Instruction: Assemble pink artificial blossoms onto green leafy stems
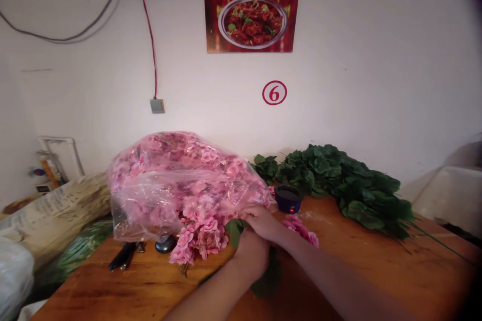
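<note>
My left hand [253, 255] is closed around a green leafy stem [235, 231], whose leaves stick out above and below the fist. Over it crosses my right hand [260, 220], fingers bent together at the edge of the pink artificial flowers; what they grip, if anything, is hidden. Left of my hands, a loose cluster of pink flowers [203, 238] spills from a clear plastic bag [146, 185] full of similar blossoms. Another small pink bunch [301, 228] lies partly behind my right forearm. Just beyond my hands stands a small dark blue pot [288, 198] with a lit red light.
A heap of green leaf stems [331, 170] lies at the back right of the wooden table [376, 271]. Black-handled pliers or scissors [122, 256] and a dark round object [165, 245] are at the left. Wrapped bundles [64, 205] stand beyond the left edge.
</note>
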`<state>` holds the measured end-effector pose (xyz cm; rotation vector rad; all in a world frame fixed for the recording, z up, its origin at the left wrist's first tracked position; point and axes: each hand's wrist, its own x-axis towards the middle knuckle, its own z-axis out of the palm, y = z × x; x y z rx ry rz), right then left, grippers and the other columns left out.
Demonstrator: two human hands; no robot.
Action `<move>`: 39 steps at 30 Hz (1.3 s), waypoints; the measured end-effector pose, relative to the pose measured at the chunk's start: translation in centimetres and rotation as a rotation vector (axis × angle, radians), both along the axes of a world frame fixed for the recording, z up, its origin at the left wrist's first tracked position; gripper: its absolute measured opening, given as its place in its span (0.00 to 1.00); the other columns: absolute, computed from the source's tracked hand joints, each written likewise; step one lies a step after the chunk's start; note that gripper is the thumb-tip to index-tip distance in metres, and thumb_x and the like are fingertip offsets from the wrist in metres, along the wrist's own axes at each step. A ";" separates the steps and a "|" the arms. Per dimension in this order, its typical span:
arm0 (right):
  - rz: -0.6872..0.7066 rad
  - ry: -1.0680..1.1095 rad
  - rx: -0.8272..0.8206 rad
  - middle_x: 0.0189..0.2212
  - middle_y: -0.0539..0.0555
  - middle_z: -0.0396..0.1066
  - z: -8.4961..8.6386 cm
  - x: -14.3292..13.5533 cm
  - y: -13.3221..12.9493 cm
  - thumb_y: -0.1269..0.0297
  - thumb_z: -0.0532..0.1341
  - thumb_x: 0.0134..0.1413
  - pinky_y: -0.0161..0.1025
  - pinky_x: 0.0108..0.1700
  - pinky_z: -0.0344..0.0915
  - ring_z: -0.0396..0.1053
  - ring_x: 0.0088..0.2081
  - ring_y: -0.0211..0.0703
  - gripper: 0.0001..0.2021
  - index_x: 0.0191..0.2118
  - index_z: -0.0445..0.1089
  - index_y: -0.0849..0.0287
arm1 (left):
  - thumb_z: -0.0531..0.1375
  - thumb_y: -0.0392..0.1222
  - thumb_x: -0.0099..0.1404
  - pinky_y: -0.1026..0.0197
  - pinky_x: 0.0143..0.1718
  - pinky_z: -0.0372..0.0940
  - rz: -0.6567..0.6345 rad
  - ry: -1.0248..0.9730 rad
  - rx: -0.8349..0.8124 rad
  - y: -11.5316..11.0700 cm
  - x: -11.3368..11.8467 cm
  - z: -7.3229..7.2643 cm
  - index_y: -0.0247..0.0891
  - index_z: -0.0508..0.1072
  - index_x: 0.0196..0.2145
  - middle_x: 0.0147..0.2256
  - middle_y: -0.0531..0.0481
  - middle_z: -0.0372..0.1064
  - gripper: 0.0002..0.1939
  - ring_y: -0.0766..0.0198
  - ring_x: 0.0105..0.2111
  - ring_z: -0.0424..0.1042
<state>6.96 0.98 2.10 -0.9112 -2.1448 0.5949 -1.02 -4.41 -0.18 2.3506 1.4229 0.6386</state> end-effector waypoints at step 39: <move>-0.202 0.327 0.046 0.43 0.56 0.70 0.5 8.6 -1.4 0.65 0.59 0.53 0.43 0.49 0.65 0.68 0.46 0.45 0.12 0.45 0.71 0.56 | 0.61 0.46 0.59 0.62 0.37 0.63 -0.047 -0.862 -0.208 3.1 -1.3 0.1 0.35 0.73 0.37 0.32 0.49 0.73 0.13 0.61 0.33 0.70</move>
